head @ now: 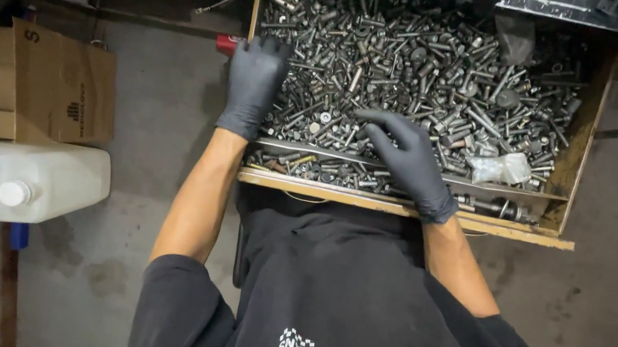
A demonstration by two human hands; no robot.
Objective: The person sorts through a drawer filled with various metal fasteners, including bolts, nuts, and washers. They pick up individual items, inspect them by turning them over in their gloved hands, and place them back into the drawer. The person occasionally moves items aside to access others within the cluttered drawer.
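Note:
A pulled-out wooden drawer (577,167) is heaped with several grey metal bolts, screws and nuts (437,63). Both my hands wear black gloves. My left hand (252,83) lies flat on the bolts at the drawer's left side, fingers together, close to the left wall. My right hand (406,161) rests on the pile near the front middle, fingers spread and pointing left, over a thin metal divider strip (500,187). Neither hand visibly grips anything.
A crumpled clear plastic bag (499,168) lies on the bolts at the right. On the concrete floor to the left lie a white plastic jug (10,178) and an open cardboard box (36,83). A red object (226,43) sits beside the drawer's left wall.

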